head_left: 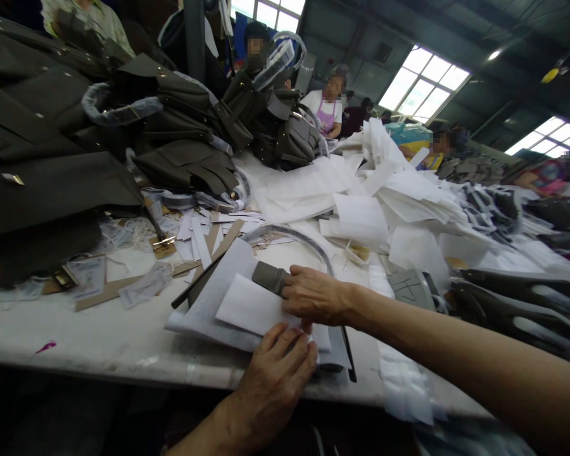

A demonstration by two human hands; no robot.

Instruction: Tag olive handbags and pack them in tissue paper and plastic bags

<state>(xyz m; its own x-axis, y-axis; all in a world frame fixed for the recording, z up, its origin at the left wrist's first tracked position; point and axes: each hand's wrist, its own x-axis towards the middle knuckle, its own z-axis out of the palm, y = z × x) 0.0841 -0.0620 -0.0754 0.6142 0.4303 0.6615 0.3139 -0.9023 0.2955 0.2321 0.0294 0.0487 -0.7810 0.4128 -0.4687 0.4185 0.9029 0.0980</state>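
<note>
Right forearm enters from right edge, slanting down to the wrist; right hand [313,296] palm down, fingers curled in against dark tab [266,277], pinch can't be confirmed. Left hand [281,367] reaches up from below, back up, fingers bent over lower edge of white sheet [249,305]; grip unclear. Tab and sheet lie near front edge of surface [118,329].

left hand [279,372] bare | right hand [314,295] bare | left forearm [208,434] bare | right forearm [449,351] bare
</note>
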